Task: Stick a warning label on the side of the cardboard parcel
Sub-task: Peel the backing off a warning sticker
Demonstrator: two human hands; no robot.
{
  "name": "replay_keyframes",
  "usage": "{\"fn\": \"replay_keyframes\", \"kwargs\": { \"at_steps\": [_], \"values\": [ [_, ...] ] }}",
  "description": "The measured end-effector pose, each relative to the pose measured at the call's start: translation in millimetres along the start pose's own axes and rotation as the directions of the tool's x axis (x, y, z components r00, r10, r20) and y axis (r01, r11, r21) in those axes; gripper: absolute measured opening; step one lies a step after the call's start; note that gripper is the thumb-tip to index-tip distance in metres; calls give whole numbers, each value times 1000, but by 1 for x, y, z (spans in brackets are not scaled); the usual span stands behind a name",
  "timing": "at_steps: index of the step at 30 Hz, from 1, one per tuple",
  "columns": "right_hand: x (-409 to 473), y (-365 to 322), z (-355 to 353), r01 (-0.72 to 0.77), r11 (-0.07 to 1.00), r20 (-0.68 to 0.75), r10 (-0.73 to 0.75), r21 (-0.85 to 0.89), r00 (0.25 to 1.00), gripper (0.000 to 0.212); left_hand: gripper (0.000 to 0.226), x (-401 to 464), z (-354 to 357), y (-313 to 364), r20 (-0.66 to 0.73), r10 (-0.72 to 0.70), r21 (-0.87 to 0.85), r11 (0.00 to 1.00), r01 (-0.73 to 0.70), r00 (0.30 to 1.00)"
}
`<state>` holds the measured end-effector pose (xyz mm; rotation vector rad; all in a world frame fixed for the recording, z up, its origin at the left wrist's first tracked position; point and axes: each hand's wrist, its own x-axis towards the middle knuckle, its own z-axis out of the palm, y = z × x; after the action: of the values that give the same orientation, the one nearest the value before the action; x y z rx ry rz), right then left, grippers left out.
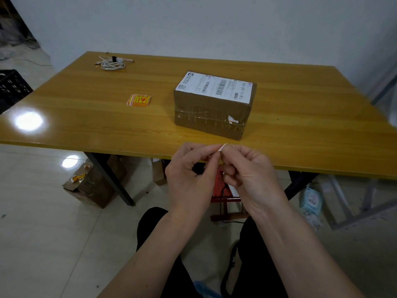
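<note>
A brown cardboard parcel (211, 114) wrapped in clear tape stands on the wooden table (86, 117), with a white shipping label on its top. To its left lies a small stack of red-and-yellow warning labels (139, 100). In front of the table's near edge, my left hand (191, 175) and my right hand (250, 171) pinch one warning label (221, 148) between their fingertips. It is seen edge-on, and most of it is hidden behind my fingers. Both hands are below and in front of the parcel, apart from it.
A coiled white cable (112, 63) lies at the table's far left. A black crate (11, 87) stands left of the table. Under the table are a torn cardboard box (92, 186), a red stool (223, 190) and a light-blue packet (311, 200). My dark-trousered legs fill the foreground.
</note>
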<state>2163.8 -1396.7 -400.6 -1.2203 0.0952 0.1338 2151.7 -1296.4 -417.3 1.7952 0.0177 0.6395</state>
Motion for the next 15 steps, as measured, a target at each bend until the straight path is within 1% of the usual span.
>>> {"fn": "replay_keyframes", "kwargs": {
  "at_steps": [3,7,11,15],
  "values": [
    [1,1,-1,13,999,-19,-13,-41,1000,27,18,2,0,4,0,-61,-49,997,61,998],
    [1,1,-3,26,996,-43,-30,-84,999,20,16,2,-2,9,77,-125,-42,991,129,989],
    [0,0,-4,86,974,-58,-100,-211,993,15,8,3,-2,14,120,-239,-104,962,252,964],
    [0,1,-7,159,928,-15,-174,-337,985,19,10,8,-1,11,123,-327,-155,926,343,937]
  ]
}}
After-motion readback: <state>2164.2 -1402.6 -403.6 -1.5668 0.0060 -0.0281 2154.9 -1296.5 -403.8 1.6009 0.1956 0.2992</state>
